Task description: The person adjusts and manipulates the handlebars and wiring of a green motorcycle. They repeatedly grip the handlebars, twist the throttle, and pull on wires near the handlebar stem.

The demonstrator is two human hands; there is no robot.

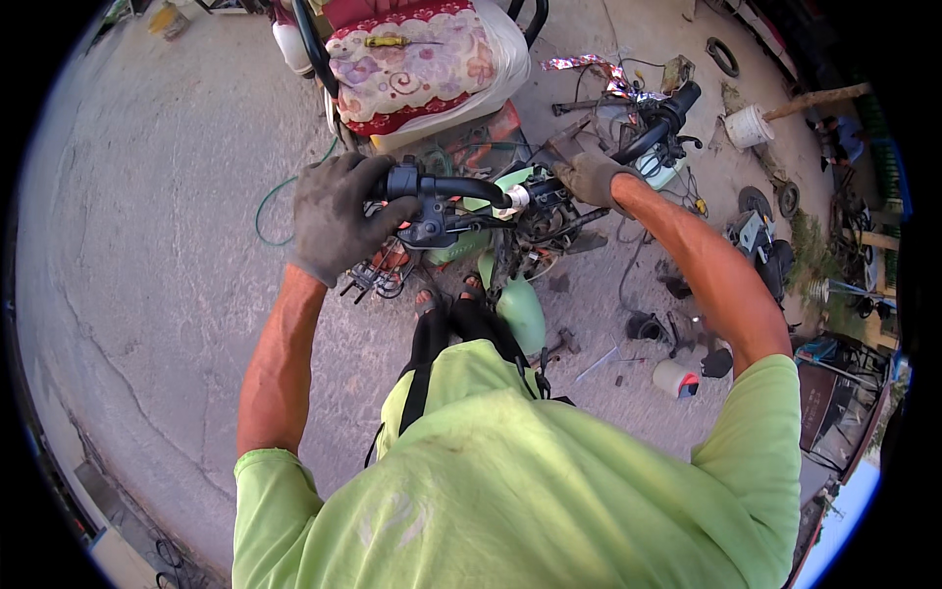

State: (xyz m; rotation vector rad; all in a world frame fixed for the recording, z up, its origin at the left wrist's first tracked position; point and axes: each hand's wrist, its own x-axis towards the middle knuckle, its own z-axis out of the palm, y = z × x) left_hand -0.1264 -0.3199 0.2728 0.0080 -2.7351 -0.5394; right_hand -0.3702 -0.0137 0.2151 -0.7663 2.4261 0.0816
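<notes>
A black handlebar [471,187] of a partly stripped motorbike or scooter stretches across in front of me, with bare wiring and green body panels [520,312] below it. My left hand [343,211], in a dark grey glove, is closed round the left grip beside the switch housing [404,181]. My right hand [587,180], gloved too, is at the middle of the bar, right of the silver clamp piece [512,198]. Its fingers are curled, and whatever they hold is hidden. The right grip [677,106] sticks out beyond it, untouched.
Ahead stands a seat with a floral cover [407,74], a yellow-handled screwdriver [386,41] on it. Wires and loose parts lie on the concrete at right, near a white bucket [749,128], a tire [722,57] and a white container [673,378]. A green hose [261,218] curves at left.
</notes>
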